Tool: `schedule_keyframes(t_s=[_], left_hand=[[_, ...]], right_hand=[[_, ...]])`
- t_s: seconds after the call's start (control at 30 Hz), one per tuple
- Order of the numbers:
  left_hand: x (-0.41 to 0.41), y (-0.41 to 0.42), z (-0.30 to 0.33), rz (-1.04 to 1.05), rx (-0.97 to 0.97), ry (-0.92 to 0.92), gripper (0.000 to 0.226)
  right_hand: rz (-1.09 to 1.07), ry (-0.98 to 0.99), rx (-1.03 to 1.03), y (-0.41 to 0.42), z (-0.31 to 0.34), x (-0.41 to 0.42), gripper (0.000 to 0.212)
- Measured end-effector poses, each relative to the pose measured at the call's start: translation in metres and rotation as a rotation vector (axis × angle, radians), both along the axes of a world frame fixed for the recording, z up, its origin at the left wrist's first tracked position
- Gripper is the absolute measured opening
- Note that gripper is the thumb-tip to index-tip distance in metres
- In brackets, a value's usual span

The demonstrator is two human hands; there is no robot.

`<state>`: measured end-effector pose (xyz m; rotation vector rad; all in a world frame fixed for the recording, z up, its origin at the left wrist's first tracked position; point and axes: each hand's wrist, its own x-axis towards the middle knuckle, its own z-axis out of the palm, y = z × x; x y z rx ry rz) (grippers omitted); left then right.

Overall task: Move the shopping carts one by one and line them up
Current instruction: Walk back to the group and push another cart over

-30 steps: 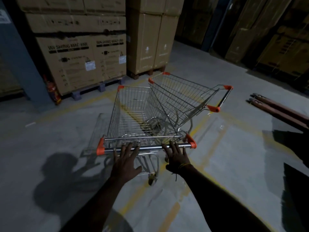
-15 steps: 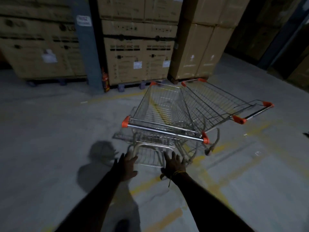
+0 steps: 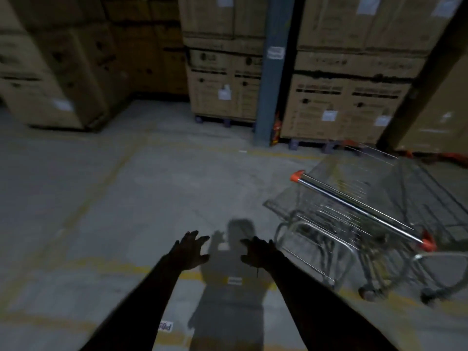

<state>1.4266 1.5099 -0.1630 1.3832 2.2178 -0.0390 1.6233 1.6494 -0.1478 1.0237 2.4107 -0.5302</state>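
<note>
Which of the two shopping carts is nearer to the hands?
The cart with the shiny handle bar, orange caps at both ends, is nearer the right hand. The other cart sits beyond it, mostly cut off.

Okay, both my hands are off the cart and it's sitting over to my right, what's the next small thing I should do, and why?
Probably turn away and look for the next loose cart. Both the left hand and right hand are open over bare floor, holding nothing, and the shopping cart stands apart on the right, its basket apparently beside another cart's near the stacked boxes. This one looks placed.
</note>
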Motion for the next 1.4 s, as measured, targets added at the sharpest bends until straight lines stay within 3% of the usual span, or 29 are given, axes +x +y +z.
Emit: schedule_keyframes(t_s=[0.23, 0.73, 1.07, 1.4], left_hand=[[-0.075, -0.139, 0.013, 0.252, 0.033, 0.019, 0.073], [-0.198, -0.528, 0.0, 0.764, -0.066, -0.034, 0.072], [-0.27, -0.675, -0.015, 1.082, -0.041, -0.087, 0.067], [-0.414, -0.792, -0.021, 1.349, -0.048, -0.11, 0.063]], right_hand=[[0.269, 0.008, 0.042, -0.099, 0.013, -0.12, 0.065], [0.836, 0.01, -0.026, -0.452, 0.009, -0.361, 0.067], [1.194, -0.068, -0.022, -0.606, -0.01, -0.508, 0.063], [1.422, -0.072, -0.055, -0.717, -0.016, -0.714, 0.061]])
